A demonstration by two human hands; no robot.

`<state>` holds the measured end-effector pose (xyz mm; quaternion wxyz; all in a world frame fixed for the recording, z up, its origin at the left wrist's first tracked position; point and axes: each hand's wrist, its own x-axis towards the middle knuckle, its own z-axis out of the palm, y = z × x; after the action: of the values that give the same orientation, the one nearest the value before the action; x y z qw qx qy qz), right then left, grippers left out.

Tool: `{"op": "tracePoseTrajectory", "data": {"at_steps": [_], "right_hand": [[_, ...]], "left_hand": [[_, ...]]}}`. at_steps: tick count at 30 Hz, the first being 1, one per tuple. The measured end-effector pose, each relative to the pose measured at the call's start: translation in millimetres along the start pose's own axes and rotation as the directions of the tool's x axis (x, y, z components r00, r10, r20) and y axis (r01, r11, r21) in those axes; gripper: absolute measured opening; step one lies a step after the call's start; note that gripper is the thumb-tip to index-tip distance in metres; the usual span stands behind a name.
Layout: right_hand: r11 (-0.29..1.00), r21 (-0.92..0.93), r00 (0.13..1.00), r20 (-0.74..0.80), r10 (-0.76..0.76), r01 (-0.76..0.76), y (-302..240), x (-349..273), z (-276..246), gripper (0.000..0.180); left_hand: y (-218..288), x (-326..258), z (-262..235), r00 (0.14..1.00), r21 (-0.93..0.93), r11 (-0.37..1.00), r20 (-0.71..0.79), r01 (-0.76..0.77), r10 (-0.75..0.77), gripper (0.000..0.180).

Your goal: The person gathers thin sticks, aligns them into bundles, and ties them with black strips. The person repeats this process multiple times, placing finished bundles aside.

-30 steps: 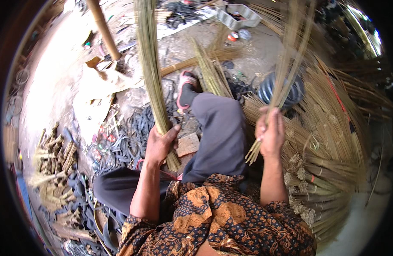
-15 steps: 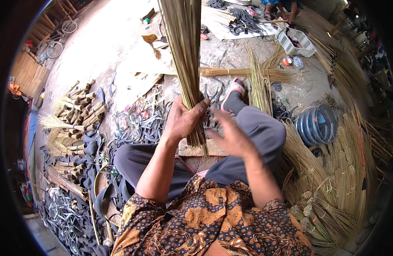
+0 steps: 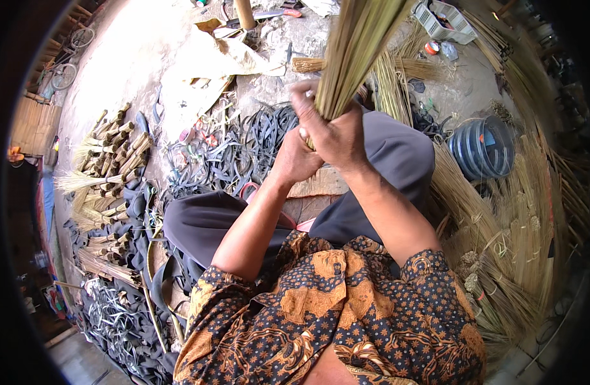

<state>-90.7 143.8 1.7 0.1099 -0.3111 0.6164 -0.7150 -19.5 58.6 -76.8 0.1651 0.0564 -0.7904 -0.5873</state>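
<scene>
A thick bundle of thin straw-coloured sticks (image 3: 359,51) rises in front of me, tilted up and to the right. Both my hands are wrapped round its lower end. My left hand (image 3: 296,159) grips it lowest, below the other hand. My right hand (image 3: 343,131) closes round the sticks just above, its thumb and fingers encircling them. The very bottom of the bundle is hidden behind my hands. Under them, between my folded legs, lies a wooden block (image 3: 317,184).
Cut black rubber strips (image 3: 256,138) litter the floor ahead. Short tied bundles (image 3: 112,154) are piled at left. On the right stand a ribbed dark bucket (image 3: 481,149) and long loose stick bundles (image 3: 500,256). A white crate (image 3: 442,22) sits far right, a knife (image 3: 276,13) far ahead.
My right hand, apart and spread before, has closed round the bundle. The bundle has moved right and now leans to the right. The view has shifted slightly.
</scene>
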Motion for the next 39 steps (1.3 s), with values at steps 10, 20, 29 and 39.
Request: {"op": "tracePoseTrajectory", "data": {"at_steps": [10,20,29,39], "right_hand": [[0.985,-0.16,0.994,0.085,0.076,-0.061,94.0,-41.9,7.3,0.019],[0.978,-0.206,0.991,0.124,0.058,-0.032,63.6,-26.9,21.3,0.021],[0.97,-0.242,0.986,0.161,0.05,-0.01,80.5,-36.7,27.5,0.02],[0.959,-0.257,0.953,0.241,0.183,-0.119,119.8,-45.0,19.6,0.027]], "left_hand": [[-108.2,-42.3,26.6,0.995,-0.086,0.996,-0.089,0.024,-0.032,0.043],[-97.6,-38.1,20.8,0.98,-0.012,0.999,-0.195,-0.04,0.036,0.044],[-127.1,-49.9,13.4,0.988,0.058,0.998,-0.149,-0.028,0.036,0.047],[-163.1,-61.7,25.1,0.986,0.01,0.986,-0.013,0.168,-0.168,0.049]]}}
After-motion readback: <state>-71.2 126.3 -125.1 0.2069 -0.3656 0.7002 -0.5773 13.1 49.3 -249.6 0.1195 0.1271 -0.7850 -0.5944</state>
